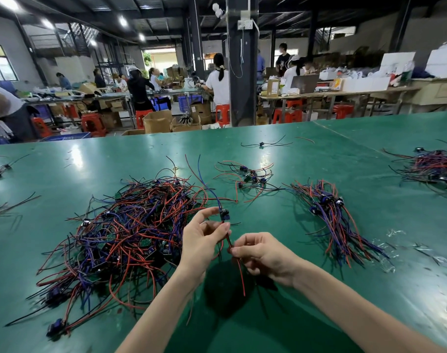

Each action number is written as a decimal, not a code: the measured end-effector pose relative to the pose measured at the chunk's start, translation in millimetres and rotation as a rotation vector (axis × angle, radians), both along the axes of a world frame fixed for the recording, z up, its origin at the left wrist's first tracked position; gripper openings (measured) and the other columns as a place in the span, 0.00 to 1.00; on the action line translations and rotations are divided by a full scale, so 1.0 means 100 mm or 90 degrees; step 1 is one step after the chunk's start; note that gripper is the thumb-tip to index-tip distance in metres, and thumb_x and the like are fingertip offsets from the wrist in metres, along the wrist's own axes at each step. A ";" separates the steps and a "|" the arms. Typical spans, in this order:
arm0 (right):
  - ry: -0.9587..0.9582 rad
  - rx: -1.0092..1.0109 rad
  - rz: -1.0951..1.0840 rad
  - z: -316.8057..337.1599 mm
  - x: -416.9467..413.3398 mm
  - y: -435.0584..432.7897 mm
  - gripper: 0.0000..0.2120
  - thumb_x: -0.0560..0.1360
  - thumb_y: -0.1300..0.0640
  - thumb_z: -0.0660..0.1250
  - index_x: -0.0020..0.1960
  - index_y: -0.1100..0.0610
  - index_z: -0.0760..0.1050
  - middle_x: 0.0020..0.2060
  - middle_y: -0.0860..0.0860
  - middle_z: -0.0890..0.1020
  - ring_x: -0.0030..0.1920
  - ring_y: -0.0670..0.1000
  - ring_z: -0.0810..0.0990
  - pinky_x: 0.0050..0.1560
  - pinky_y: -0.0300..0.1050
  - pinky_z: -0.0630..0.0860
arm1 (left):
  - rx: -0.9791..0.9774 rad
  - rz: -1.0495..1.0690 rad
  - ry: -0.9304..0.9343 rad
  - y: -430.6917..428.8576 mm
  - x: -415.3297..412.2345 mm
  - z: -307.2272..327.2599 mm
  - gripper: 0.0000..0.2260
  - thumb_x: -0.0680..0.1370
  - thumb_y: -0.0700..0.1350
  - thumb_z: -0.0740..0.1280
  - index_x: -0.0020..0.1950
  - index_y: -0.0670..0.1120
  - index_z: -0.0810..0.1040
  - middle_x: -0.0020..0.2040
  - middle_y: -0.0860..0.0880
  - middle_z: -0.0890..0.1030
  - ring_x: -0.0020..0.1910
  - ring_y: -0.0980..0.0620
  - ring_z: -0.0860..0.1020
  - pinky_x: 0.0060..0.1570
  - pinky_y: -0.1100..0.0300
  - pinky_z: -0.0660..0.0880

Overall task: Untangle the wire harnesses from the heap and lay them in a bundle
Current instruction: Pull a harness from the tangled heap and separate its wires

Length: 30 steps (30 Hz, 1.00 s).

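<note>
both hands (204, 240) pinch one harness (225, 216) (heap (120, 233) alongside)

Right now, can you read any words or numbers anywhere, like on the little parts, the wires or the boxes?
No text can be read in this picture.
The small part pinched by the left hand: too small and blurred to show any marking.
The green boards in the heap: any printing is too blurred.
The cardboard boxes beyond the table: no legible label.
The white carton on the far bench: its markings are too small.
</note>
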State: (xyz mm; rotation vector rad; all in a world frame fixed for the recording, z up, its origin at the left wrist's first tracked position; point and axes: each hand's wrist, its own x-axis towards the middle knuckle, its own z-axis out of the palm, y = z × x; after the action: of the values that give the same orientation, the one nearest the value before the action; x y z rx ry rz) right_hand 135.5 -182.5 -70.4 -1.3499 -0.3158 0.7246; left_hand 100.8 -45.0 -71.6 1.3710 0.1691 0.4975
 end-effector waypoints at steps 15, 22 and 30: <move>-0.150 -0.045 0.030 0.02 -0.07 0.00 0.09 0.75 0.66 0.67 0.36 0.62 0.72 0.22 0.52 0.77 0.16 0.43 0.62 0.18 0.31 0.57 | -0.213 -0.054 0.001 0.03 0.02 -0.04 0.13 0.73 0.29 0.66 0.53 0.42 0.74 0.31 0.50 0.80 0.33 0.50 0.82 0.35 0.62 0.80; -0.205 -0.111 0.040 -0.03 -0.05 -0.01 0.08 0.74 0.66 0.68 0.38 0.58 0.74 0.29 0.54 0.77 0.17 0.42 0.64 0.17 0.32 0.59 | -0.225 -0.033 -0.016 0.07 0.00 0.04 0.11 0.74 0.27 0.64 0.51 0.41 0.73 0.39 0.41 0.76 0.34 0.52 0.80 0.34 0.59 0.80; -0.284 -0.121 0.055 -0.06 -0.05 0.02 0.09 0.75 0.65 0.68 0.38 0.57 0.72 0.24 0.48 0.77 0.20 0.42 0.70 0.21 0.34 0.66 | -0.202 0.005 -0.027 0.11 -0.02 0.07 0.11 0.74 0.28 0.65 0.50 0.42 0.73 0.43 0.39 0.75 0.39 0.44 0.79 0.34 0.63 0.80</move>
State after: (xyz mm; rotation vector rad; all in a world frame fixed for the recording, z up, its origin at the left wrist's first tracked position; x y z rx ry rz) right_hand 130.1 -180.5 -76.0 -1.6854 -0.6759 0.5265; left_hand 99.3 -34.1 -64.4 1.0492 0.2096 0.4831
